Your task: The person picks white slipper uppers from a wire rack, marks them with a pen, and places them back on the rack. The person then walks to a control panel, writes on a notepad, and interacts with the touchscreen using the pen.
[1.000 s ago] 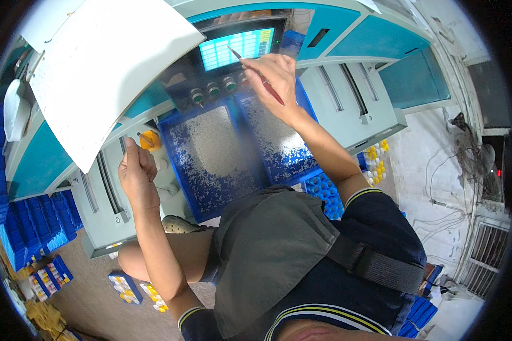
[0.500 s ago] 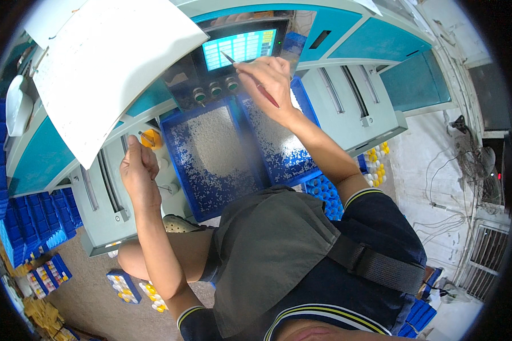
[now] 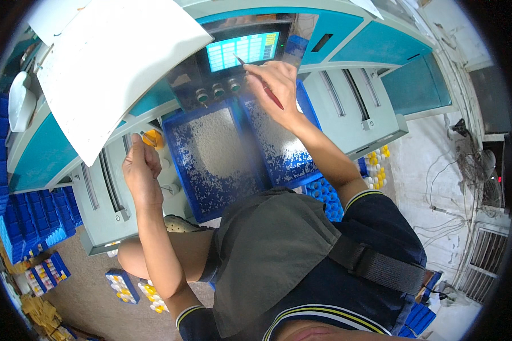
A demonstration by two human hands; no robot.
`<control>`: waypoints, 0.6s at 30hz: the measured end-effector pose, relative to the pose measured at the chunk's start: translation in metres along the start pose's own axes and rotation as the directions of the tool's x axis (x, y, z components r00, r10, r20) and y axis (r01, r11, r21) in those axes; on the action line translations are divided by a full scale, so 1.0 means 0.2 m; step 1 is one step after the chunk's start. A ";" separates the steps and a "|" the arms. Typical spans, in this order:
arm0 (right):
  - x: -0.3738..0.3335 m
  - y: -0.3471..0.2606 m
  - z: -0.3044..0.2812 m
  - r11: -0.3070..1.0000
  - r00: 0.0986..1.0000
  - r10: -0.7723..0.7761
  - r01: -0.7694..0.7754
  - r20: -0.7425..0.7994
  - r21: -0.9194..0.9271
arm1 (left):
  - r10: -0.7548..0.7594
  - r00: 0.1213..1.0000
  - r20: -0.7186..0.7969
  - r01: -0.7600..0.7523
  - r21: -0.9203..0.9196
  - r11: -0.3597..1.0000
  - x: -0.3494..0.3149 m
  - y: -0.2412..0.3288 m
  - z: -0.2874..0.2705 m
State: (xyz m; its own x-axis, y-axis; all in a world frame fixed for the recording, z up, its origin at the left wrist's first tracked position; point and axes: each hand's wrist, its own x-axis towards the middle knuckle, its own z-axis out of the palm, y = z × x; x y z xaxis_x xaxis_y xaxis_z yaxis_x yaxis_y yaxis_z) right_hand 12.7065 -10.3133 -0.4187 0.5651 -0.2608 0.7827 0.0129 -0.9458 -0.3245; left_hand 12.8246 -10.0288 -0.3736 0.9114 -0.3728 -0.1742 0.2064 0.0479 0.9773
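Note:
My right hand (image 3: 276,90) is closed on a slim pointed tool (image 3: 273,98) with a dark red handle and a thin dark tip. That tip is over the lit touchscreen (image 3: 253,50); whether it touches the glass cannot be made out. Just below the screen is a row of round push buttons (image 3: 218,90). My left hand (image 3: 141,170) is raised left of the blue trays, fingers curled and thumb up; anything inside its grip is hidden. Beneath and between my hands lie two blue trays, a left one (image 3: 189,196) and a right one (image 3: 307,108), with small white pieces scattered and heaped in them.
A large white sheet (image 3: 119,62) overhangs the machine at upper left. Grey-green machine beds with slotted rails flank the trays, left (image 3: 105,199) and right (image 3: 355,105). An orange object (image 3: 153,138) sits beside my left hand. Blue bins (image 3: 37,219) stand at far left.
My right hand has moved slightly right, and the tool's tip has shifted right across the screen. My left hand keeps nearly the same place and pose.

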 end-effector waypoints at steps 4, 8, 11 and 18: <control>-0.01 0.03 -0.02 1.000 0.999 0.014 -0.015 -0.038 -0.010 | 0.002 1.000 0.013 -0.002 -0.004 1.000 0.01 0.00 0.01; -0.03 0.05 -0.03 0.999 0.998 0.036 -0.037 -0.051 -0.008 | -0.015 1.000 -0.009 0.015 -0.003 1.000 0.01 -0.01 0.01; -0.03 0.05 -0.04 0.999 0.998 0.027 -0.028 -0.048 -0.018 | -0.009 1.000 0.010 0.009 -0.009 1.000 0.01 -0.01 0.00; -0.02 0.03 -0.03 0.999 0.998 0.018 -0.020 -0.059 -0.028 | -0.035 0.996 -0.080 0.045 0.115 0.992 0.00 0.00 0.01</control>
State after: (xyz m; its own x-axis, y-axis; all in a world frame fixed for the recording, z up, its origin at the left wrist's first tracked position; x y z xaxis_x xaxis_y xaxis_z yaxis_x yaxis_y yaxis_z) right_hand 12.7000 -10.3194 -0.4206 0.5157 -0.2891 0.8065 -0.0220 -0.9455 -0.3249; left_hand 12.8239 -10.0305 -0.3741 0.9290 -0.2992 -0.2178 0.2044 -0.0756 0.9760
